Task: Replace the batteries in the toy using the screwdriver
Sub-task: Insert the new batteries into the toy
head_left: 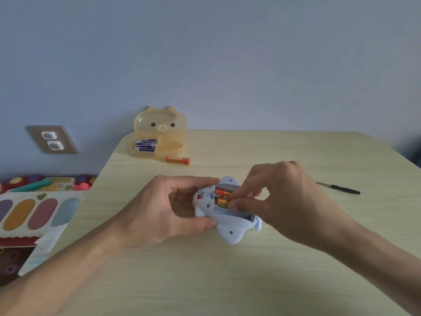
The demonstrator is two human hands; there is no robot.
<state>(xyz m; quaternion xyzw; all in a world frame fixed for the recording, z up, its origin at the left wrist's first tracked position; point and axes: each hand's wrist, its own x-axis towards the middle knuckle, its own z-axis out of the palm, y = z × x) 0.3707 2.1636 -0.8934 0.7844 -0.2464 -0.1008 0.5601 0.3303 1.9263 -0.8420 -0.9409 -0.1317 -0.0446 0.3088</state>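
A pale blue plastic toy [227, 226] lies belly-up at the middle of the table, its battery compartment uncovered. Two orange batteries [222, 197] sit side by side inside it. My left hand [168, 208] grips the toy's left end between thumb and fingers. My right hand [280, 197] reaches in from the right, fingertips pinching the right ends of the orange batteries. A third orange battery [178, 159] lies loose farther back. The black screwdriver [341, 188] rests on the table to the right of my right hand.
A yellow bear-shaped case [159, 142] stands with its lid up at the table's back left, with white and purple batteries [146, 145] in it. Colourful toys and a paint-palette board [36, 213] lie off the table's left edge. A wall socket [52, 139] is behind.
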